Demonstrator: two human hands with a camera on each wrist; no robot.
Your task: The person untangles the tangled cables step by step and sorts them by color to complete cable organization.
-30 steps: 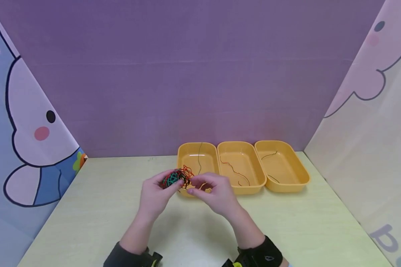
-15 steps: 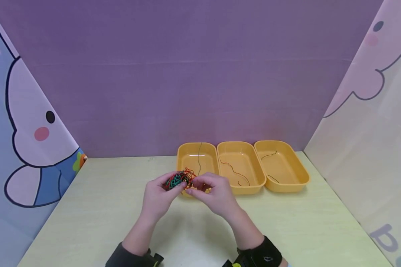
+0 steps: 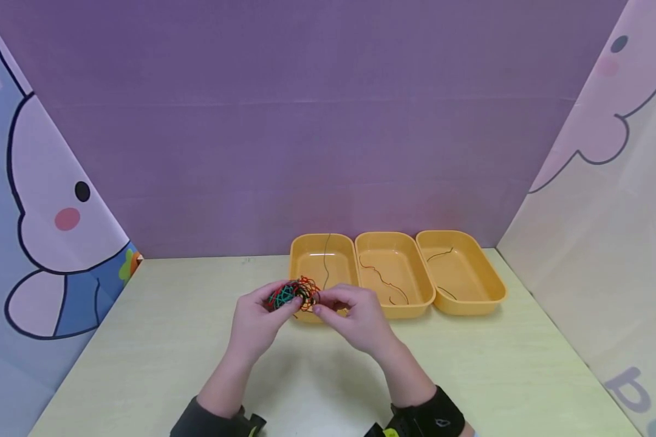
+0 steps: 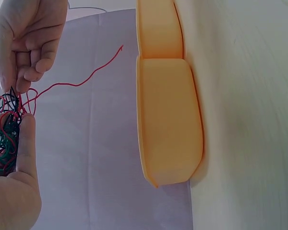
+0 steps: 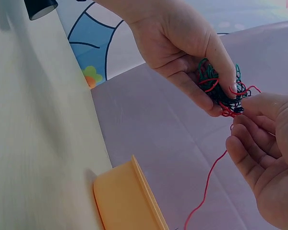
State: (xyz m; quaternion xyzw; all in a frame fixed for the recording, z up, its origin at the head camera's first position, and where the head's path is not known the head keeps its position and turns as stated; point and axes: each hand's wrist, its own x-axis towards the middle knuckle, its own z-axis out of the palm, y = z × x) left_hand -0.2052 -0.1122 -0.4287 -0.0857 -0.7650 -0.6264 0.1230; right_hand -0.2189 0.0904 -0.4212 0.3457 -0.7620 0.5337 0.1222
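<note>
A tangle of thin red, green and black wires (image 3: 284,295) is held up over the table, in front of the left tray. My left hand (image 3: 254,318) grips it between thumb and fingers from the left side. From the right, my right hand (image 3: 358,315) pinches at the tangle's edge with thumb and forefinger. In the left wrist view, black strands (image 4: 10,98) run up to the right hand's fingertips. A loose red wire (image 4: 93,72) trails out from the bundle; in the right wrist view this red wire (image 5: 207,182) hangs past the right fingers.
Three yellow trays stand side by side at the back: a left tray (image 3: 308,258) with a dark wire, a middle tray (image 3: 382,252) with reddish wires, and a right tray (image 3: 472,273) with short dark wires. Behind them rises a purple backdrop (image 3: 328,133); printed panels flank the table (image 3: 169,315).
Both hands stay in nearly the same place over the table. The tangle has shifted and turned slightly in the left hand, and the right thumb and fingertips have moved a little.
</note>
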